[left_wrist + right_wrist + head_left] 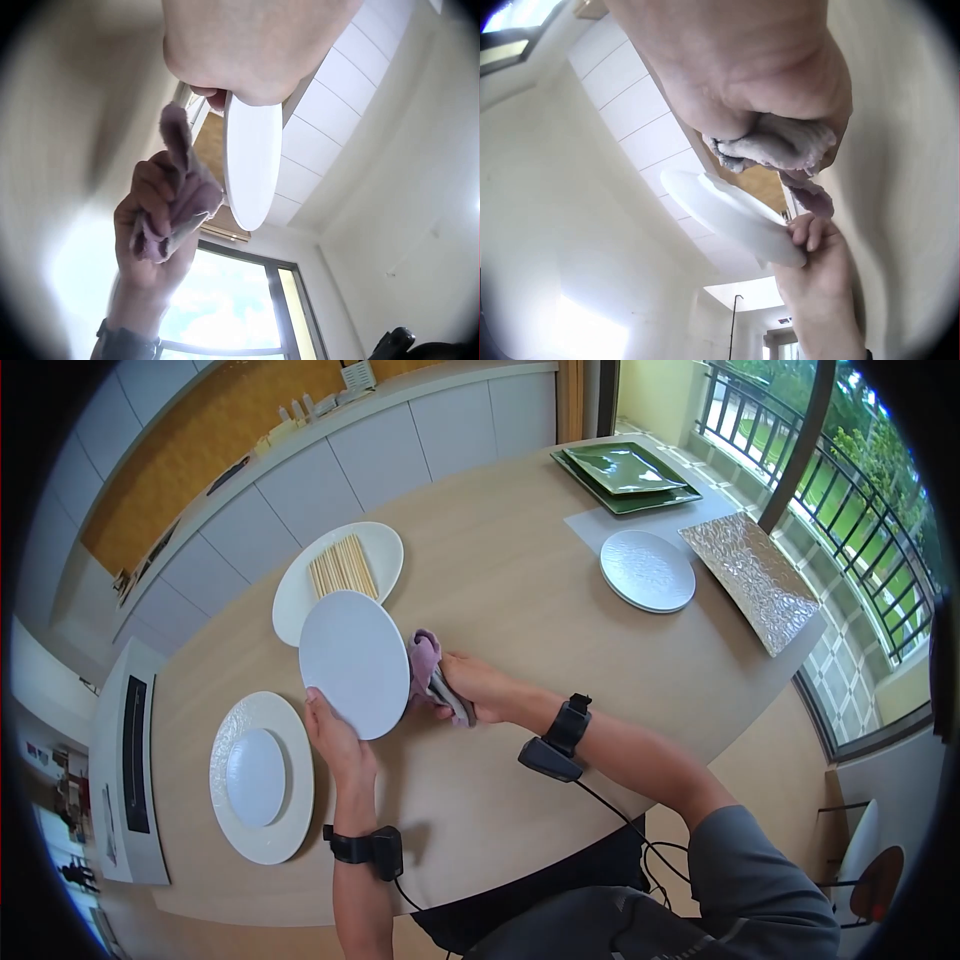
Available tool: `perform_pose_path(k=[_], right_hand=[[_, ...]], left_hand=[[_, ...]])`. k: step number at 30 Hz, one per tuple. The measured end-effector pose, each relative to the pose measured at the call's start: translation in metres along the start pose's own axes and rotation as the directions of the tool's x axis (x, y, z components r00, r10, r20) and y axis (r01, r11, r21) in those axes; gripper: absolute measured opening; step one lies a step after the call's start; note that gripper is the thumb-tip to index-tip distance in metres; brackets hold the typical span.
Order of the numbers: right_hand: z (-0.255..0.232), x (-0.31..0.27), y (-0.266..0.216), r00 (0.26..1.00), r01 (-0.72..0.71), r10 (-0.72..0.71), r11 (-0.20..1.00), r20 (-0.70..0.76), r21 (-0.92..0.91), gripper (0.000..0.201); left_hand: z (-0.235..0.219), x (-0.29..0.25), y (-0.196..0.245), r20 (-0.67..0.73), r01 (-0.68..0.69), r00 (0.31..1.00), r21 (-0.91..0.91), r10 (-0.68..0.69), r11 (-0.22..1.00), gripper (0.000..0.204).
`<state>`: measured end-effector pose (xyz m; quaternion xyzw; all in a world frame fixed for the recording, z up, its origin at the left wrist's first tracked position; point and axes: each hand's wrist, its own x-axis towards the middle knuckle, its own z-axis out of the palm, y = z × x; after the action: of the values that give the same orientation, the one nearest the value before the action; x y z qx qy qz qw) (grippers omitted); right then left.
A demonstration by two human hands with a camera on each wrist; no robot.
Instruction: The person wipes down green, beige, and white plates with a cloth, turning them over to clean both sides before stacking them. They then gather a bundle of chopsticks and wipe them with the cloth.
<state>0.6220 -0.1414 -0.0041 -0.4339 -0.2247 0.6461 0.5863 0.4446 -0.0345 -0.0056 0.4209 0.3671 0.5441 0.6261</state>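
Observation:
My left hand [341,743] grips a white oval plate [355,660] by its near edge, thumb on the face, and holds it tilted above the table. In the left wrist view the plate [253,161] appears nearly edge-on below that hand. Bunched in my right hand [478,688] is a purple and grey cloth [426,660], just right of the plate's rim. The right wrist view has the cloth [772,142] gripped in the palm, one end hanging loose, and the left hand [817,259] pinching the plate's edge.
Behind the held plate, a white oval plate [290,600] bears a bundle of light sticks [343,568]. A small white plate [255,778] lies on a larger one [228,830] at left. Stacked white plates [648,570], green square plates [625,468] and a patterned rectangular tray [752,580] occupy the far right.

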Motion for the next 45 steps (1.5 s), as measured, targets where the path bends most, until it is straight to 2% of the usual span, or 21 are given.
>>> perform_pose_path(k=[4, 6, 10, 12, 13, 14, 15, 16, 18, 19, 20, 21, 22, 23, 34, 38, 41, 43, 45], right_hand=[[-0.014, -0.008, 0.005, 0.996, 0.026, -0.033, 0.996, 0.083, 0.086, 0.028], [-0.019, -0.005, 0.009, 0.985, 0.064, -0.081, 0.992, 0.155, 0.111, 0.023], [-0.021, -0.018, 0.002, 0.977, 0.070, -0.083, 0.995, 0.198, 0.072, 0.021], [-0.027, 0.001, 0.016, 0.958, 0.137, -0.171, 0.978, 0.232, 0.156, 0.021], [-0.032, 0.004, 0.018, 0.963, 0.081, -0.115, 0.986, 0.245, 0.143, 0.020], [-0.034, 0.010, 0.022, 0.963, 0.088, -0.123, 0.985, 0.240, 0.150, 0.020], [-0.035, 0.020, 0.031, 0.947, 0.200, -0.212, 0.977, 0.243, 0.074, 0.021], [-0.031, 0.012, 0.024, 0.921, 0.309, -0.299, 0.951, 0.251, -0.002, 0.022], [-0.044, 0.003, 0.029, 0.905, 0.300, -0.302, 0.953, 0.298, 0.053, 0.026], [-0.061, 0.016, 0.049, 0.775, 0.607, -0.518, 0.770, 0.362, -0.198, 0.033], [-0.076, 0.028, 0.066, 0.589, 0.807, -0.651, 0.436, 0.480, -0.399, 0.042], [-0.084, 0.040, 0.079, 0.587, 0.808, -0.655, 0.435, 0.476, -0.398, 0.042], [-0.088, 0.053, 0.090, 0.811, 0.520, -0.469, 0.851, 0.349, -0.066, 0.047], [-0.089, 0.059, 0.094, 0.925, 0.061, -0.173, 0.947, 0.339, 0.315, 0.053], [-0.070, 0.049, 0.059, 0.902, 0.107, -0.187, 0.970, 0.390, 0.216, 0.035], [-0.061, 0.046, 0.045, 0.894, 0.119, -0.179, 0.978, 0.411, 0.169, 0.028], [-0.063, 0.039, 0.034, 0.886, 0.120, -0.165, 0.984, 0.432, 0.130, 0.025], [-0.057, 0.037, 0.030, 0.879, 0.117, -0.149, 0.988, 0.453, 0.100, 0.023], [-0.056, 0.047, 0.044, 0.866, 0.100, -0.124, 0.992, 0.484, 0.076, 0.022]], left_hand=[[0.018, -0.009, 0.010, 0.119, -0.044, 0.992, 0.024, 0.040, 0.999, 0.037], [0.037, -0.015, 0.015, 0.205, -0.014, 0.979, 0.080, -0.003, 0.997, 0.033], [0.098, -0.018, 0.015, 0.322, 0.049, 0.942, 0.147, -0.095, 0.988, 0.030], [0.128, -0.011, 0.007, 0.569, 0.033, 0.792, 0.321, -0.220, 0.947, 0.032], [0.149, -0.017, 0.009, 0.575, 0.030, 0.787, 0.325, -0.223, 0.945, 0.032], [0.171, -0.028, 0.009, 0.603, 0.023, 0.755, 0.369, -0.258, 0.929, 0.031], [0.192, -0.036, 0.007, 0.627, 0.014, 0.721, 0.413, -0.295, 0.911, 0.030], [0.209, -0.039, -0.001, 0.631, 0.011, 0.715, 0.419, -0.300, 0.908, 0.030], [0.236, -0.042, -0.020, 0.663, 0.020, 0.645, 0.481, -0.379, 0.876, 0.028], [0.248, -0.046, -0.028, 0.665, 0.017, 0.641, 0.487, -0.383, 0.873, 0.028], [0.259, -0.051, -0.035, 0.672, 0.030, 0.619, 0.498, -0.407, 0.867, 0.027], [0.270, -0.055, -0.042, 0.678, 0.043, 0.597, 0.508, -0.430, 0.860, 0.026], [0.278, -0.058, -0.049, 0.678, 0.041, 0.595, 0.510, -0.432, 0.859, 0.026], [0.285, -0.060, -0.057, 0.676, 0.053, 0.581, 0.523, -0.452, 0.851, 0.026], [0.321, -0.079, -0.085, 0.659, 0.127, 0.521, 0.570, -0.543, 0.812, 0.027], [0.326, -0.084, -0.095, 0.666, 0.142, 0.531, 0.540, -0.524, 0.830, 0.031], [0.328, -0.084, -0.097, 0.683, 0.078, 0.527, 0.553, -0.505, 0.830, 0.031], [0.328, -0.082, -0.096, 0.703, -0.153, 0.534, 0.627, -0.470, 0.764, 0.032], [0.331, -0.081, -0.101, 0.690, -0.196, 0.559, 0.649, -0.460, 0.735, 0.033]])
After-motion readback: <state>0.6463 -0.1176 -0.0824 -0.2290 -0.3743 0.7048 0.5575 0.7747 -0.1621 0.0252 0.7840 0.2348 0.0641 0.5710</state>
